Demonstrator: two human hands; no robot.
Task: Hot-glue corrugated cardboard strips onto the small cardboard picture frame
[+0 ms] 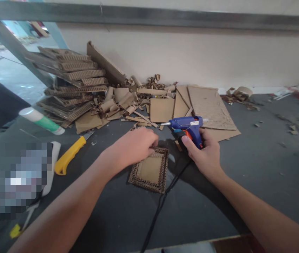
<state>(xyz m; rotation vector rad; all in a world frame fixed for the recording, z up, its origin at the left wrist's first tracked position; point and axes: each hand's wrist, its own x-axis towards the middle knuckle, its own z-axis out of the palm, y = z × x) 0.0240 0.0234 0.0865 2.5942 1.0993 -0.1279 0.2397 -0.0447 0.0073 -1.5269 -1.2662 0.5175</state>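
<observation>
On the dark tabletop lies a small rectangular cardboard frame (162, 175) with layered corrugated edges and a flat brown inside. My left hand (139, 146) rests over its far left corner, fingers curled down on the corrugated edge; what the fingertips pinch is partly hidden. Wrapped in my right hand (207, 153) is a blue hot glue gun (185, 123), its metal nozzle pointing left and a glue stick showing at its rear. The gun is held above the table, to the right of the frame. Its black cord (162, 202) runs down past the frame's right side.
Stacked corrugated cardboard trays (78, 75) stand at back left, beside piled cardboard scraps (128, 100). Corrugated sheets (210, 105) lie behind the glue gun. Left are a yellow-handled knife (70, 154), a green-and-white tube (42, 121) and a blurred-out device (23, 179). A metal bar (149, 19) crosses above.
</observation>
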